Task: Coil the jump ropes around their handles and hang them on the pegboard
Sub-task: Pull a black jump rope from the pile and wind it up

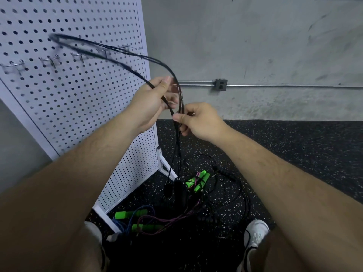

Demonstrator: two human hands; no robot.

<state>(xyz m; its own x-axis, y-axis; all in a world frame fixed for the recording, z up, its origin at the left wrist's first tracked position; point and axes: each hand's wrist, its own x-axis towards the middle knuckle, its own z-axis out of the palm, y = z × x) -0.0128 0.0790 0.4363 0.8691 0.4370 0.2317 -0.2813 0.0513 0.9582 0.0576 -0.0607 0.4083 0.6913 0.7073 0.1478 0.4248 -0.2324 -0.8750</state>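
**Step in hand:** gathering the thin black jump rope [117, 54] into loops, ahead of winding. The rope is folded into a long multi-strand loop that arcs up and left in front of the white perforated pegboard [78, 107]. The far end of the loop is blurred.

**Left hand** [153, 99]: grip clenched on the strands, thumb and fingers pinching them.

**Right hand** [198, 122]: grip pinching the same bundle just below the left.

From there the strands drop to the two black handles [177, 188], which hang together low down. Whether they touch the speckled black rubber floor [294, 154] cannot be told.

**Outstanding:** other ropes with bright green foam handles [196, 183] lie tangled on the floor by the pegboard's foot. No rope is yet hung on the metal hooks [51, 60].

**Judgement:** the task is at an early stage. The next move calls for raising the handles and winding the bundle round them without letting strands slip. The coil then goes on a hook. The risk is that loose loops spring apart or snag the tangle below.
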